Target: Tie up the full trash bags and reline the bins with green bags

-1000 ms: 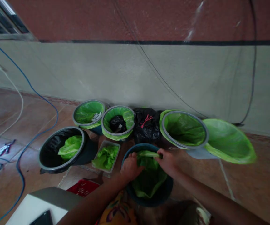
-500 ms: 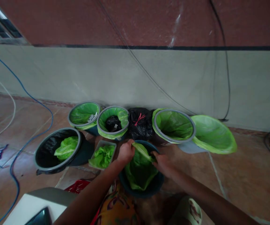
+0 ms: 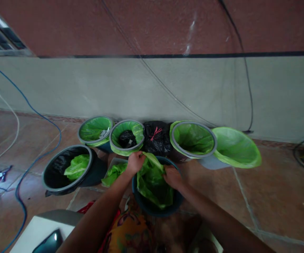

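Note:
A green trash bag (image 3: 154,186) hangs inside a dark round trash bin (image 3: 178,207) in front of me. My left hand (image 3: 136,162) is closed on the bag's top edge at the bin's far left rim. Farther right, my right hand (image 3: 173,177) grips the same edge, and a folded band of the bag stretches between both hands. The lower part of the bag sags loosely in the bin. Close to my left hand, a small square bin (image 3: 109,168) holds crumpled green plastic, partly covered by my forearm.
Lined bins (image 3: 95,130) and a tied black bag (image 3: 157,138) stand along the wall. A wide dark bin (image 3: 46,179) is at left; a pale bin (image 3: 215,163) at right. A blue cable (image 3: 22,203) crosses the floor. A phone (image 3: 49,242) lies on a white surface at lower left.
Both hands have shifted left and slightly up with the bag's edge. The bag has lifted a little on the left side. The view has also turned slightly.

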